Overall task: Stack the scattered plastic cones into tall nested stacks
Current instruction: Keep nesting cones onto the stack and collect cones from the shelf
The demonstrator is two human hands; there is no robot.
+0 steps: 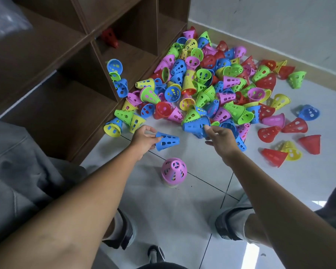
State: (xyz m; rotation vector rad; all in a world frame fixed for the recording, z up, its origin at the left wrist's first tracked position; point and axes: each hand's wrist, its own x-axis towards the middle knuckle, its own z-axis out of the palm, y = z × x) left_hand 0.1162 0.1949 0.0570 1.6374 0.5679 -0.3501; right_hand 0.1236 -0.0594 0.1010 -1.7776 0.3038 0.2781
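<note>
The cone pile (211, 88) is overlapping itself so thickly that single cones inside it are hard to separate; the red cone (110, 37) deep in the shelf unit (70, 61) is sitting in shadow, its shape unclear; whatever is lying beneath the pink cone (174, 170) is mostly covered, only a pale rim showing.

The left hand (144, 139) is pinching the wide rim of a blue cone (167, 141); the cone's long axis is lying sideways, its narrow tip pointing away from that hand toward the right hand (220, 140); the pink cone is standing upright on the floor (192, 206) just nearer the person than the left hand, tip up.

The right hand is reaching forward, its fingertips closing on the rim of another blue cone (196, 126) at the pile's near edge; this cone is lying tilted, rim toward the hand; both forearms are stretching out from the lower corners.
</note>
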